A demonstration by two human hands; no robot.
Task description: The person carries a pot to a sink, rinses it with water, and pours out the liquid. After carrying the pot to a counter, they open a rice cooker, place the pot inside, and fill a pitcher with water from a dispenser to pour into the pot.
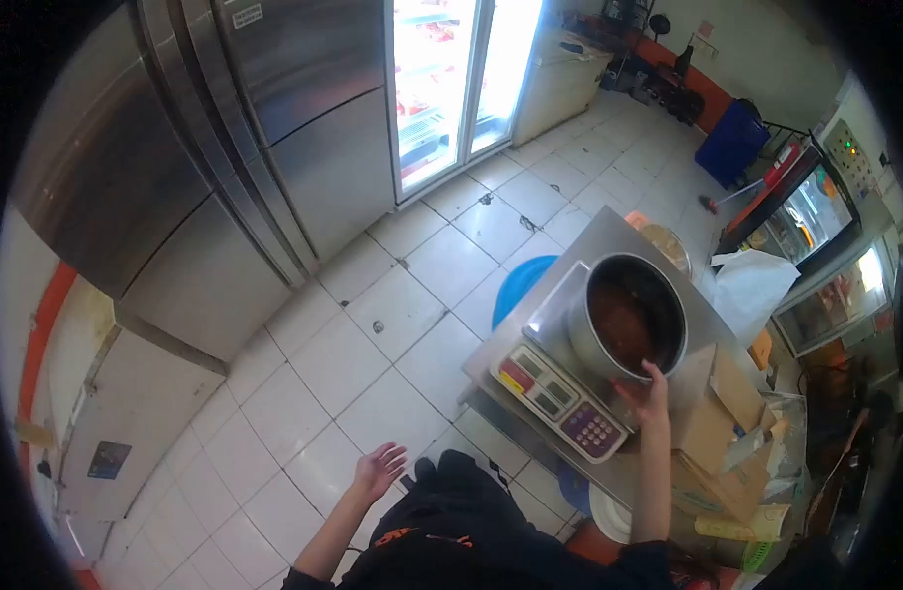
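Observation:
A deep metal pot (581, 339) with reddish-brown contents (623, 324) stands on the platform of a weighing scale (545, 388). My right hand (645, 398) is at the pot's near rim, with one digit reaching over the edge and the others against the outer wall. How firmly it grips is hard to see. The scale's keypad and displays face me, left of that hand. My left hand (380, 470) hangs over the tiled floor, palm up and fingers apart, holding nothing.
Scale and pot rest on a metal table (609, 228). An opened cardboard box (712, 433) sits right of the pot, near a white bag (756, 290). A blue tub (520, 280) is beyond the table's left edge. Steel refrigerators (323, 167) and a lit glass-door fridge (432, 98) line the far side.

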